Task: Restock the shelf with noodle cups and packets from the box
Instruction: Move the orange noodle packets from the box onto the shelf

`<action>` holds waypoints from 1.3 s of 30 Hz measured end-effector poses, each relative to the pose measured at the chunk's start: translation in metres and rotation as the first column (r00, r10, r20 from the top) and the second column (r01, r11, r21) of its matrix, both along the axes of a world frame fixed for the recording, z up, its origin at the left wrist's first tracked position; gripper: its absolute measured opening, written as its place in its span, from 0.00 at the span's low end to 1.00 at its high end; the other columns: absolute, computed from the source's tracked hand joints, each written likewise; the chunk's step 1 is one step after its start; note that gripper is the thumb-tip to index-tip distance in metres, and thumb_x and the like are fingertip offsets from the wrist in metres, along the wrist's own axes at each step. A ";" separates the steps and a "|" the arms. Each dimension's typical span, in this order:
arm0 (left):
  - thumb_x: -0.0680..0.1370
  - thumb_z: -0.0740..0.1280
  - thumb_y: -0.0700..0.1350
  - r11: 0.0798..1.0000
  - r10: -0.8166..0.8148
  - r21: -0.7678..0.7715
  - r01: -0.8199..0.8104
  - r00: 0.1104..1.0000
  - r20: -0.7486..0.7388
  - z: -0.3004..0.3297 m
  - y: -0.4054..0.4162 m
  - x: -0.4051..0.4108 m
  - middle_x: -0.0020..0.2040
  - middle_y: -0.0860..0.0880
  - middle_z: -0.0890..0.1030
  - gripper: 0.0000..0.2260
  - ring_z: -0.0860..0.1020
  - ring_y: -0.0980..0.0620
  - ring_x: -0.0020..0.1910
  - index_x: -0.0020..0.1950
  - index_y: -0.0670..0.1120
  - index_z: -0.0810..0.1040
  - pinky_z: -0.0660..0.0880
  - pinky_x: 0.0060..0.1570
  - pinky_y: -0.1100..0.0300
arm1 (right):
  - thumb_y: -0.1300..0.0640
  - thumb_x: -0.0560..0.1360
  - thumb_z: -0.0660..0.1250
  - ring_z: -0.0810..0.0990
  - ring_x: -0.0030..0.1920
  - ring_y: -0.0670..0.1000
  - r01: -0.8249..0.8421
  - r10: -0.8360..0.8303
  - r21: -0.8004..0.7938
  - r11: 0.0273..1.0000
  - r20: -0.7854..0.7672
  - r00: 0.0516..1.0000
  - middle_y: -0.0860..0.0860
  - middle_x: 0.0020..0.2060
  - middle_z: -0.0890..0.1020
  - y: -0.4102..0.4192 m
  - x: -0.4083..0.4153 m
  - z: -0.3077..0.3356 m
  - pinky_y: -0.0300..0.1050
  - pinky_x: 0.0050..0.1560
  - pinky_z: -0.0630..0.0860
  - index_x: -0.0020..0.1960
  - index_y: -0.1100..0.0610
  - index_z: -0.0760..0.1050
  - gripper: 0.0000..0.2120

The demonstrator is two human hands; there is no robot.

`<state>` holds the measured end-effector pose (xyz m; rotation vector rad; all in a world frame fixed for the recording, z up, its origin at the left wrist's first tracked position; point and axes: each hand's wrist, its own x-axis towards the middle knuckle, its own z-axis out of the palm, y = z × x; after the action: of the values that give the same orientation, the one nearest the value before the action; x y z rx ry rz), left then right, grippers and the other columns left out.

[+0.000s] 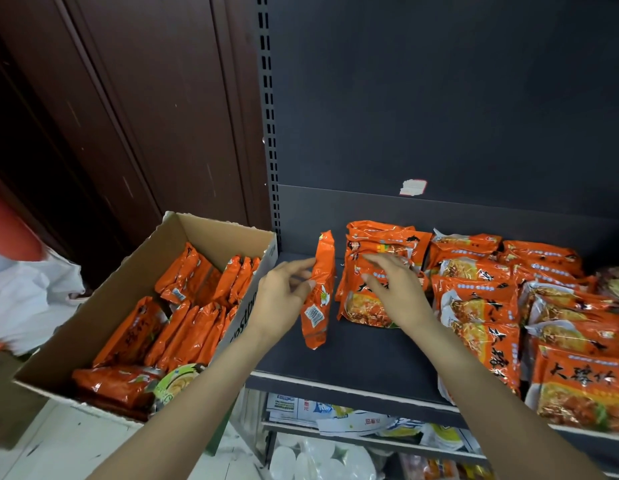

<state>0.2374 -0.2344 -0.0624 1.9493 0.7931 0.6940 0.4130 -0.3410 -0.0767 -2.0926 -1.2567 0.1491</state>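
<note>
My left hand [282, 296] pinches an orange noodle packet [318, 292] by its left edge and holds it upright on its end over the dark shelf [353, 358]. My right hand [394, 289] rests with straight fingers on the front of a leaning stack of orange packets [374, 268] just right of it. More orange packets [509, 299] fill the shelf to the right. The cardboard box [103, 299] at left holds several orange packets [193, 306] standing on edge and a green-lidded noodle cup [178, 382] near its front corner.
The shelf's upright post [270, 133] stands between box and shelf. Dark brown panels [128, 98] are behind the box. A white bag [27, 299] lies at far left. The lower shelves [353, 424] hold white and blue packets and white lids.
</note>
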 end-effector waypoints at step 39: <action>0.78 0.64 0.44 0.809 -0.161 0.424 0.407 0.847 -0.506 -0.053 -0.017 0.082 0.67 0.47 0.67 0.23 0.70 0.45 0.62 0.72 0.51 0.65 0.71 0.59 0.50 | 0.65 0.74 0.65 0.70 0.64 0.56 0.088 -0.001 -0.295 0.951 0.282 0.960 0.54 0.61 0.73 -0.041 0.027 -0.030 0.54 0.61 0.71 0.70 0.54 0.67 0.25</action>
<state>0.3192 -0.2510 -0.1155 2.7259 0.5737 0.2702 0.4403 -0.3824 -0.1068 -2.4751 -1.4219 0.0281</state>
